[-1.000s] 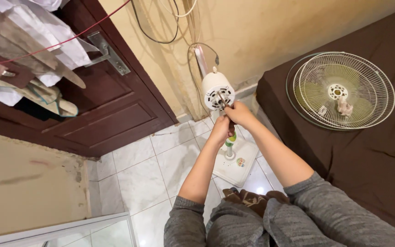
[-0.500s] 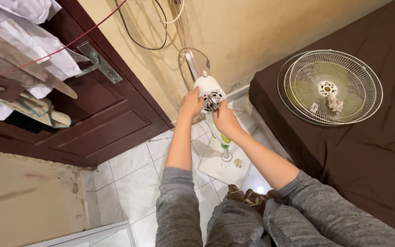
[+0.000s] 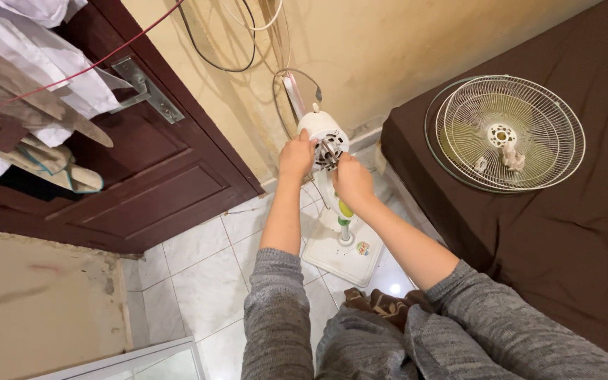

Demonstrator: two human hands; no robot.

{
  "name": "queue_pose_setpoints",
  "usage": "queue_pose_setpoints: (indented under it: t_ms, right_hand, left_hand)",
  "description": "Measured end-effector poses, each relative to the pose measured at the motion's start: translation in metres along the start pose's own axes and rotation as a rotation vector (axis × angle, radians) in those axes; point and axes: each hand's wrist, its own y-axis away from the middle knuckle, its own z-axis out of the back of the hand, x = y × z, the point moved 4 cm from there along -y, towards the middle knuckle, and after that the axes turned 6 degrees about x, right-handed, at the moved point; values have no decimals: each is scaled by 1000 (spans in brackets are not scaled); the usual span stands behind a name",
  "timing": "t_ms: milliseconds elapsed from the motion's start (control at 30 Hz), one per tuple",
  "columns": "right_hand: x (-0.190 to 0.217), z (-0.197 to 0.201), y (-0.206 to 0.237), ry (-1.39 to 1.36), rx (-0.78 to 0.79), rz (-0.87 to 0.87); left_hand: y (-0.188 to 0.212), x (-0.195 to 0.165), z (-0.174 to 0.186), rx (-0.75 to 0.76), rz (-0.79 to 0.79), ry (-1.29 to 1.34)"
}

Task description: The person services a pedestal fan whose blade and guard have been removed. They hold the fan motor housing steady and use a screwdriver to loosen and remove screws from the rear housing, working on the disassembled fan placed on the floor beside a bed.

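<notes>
Standing fan's white motor head (image 3: 323, 136) sits atop its stand, front face bare, metal shaft exposed at centre. Left hand (image 3: 295, 155) is cupped against the left side of the motor head, fingers curled onto the housing, holding it. Right hand (image 3: 352, 181) lies just below and to the right of the shaft, fingers curled in toward it; what it grips, if anything, cannot be told. Both hands touch the motor head, which stands between them, near the yellowish wall (image 3: 402, 49). White fan base (image 3: 343, 255) rests on the tiled floor (image 3: 198, 271) below. Detached wire fan guards (image 3: 507, 134) lie well apart on the brown bed (image 3: 564, 239). Brown door (image 3: 142, 176) at left.
</notes>
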Motion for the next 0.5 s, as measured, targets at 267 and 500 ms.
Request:
queue_pose_setpoints:
  t_ms: [267,500]
  right_hand:
    - [0,-10,-18,-194,-24,-39]
    - [-11,2,-30,-472,89,-117]
  left_hand:
    - [-4,-7,1,-76,-17,19]
    - [-8,-6,-5,-57,15,48]
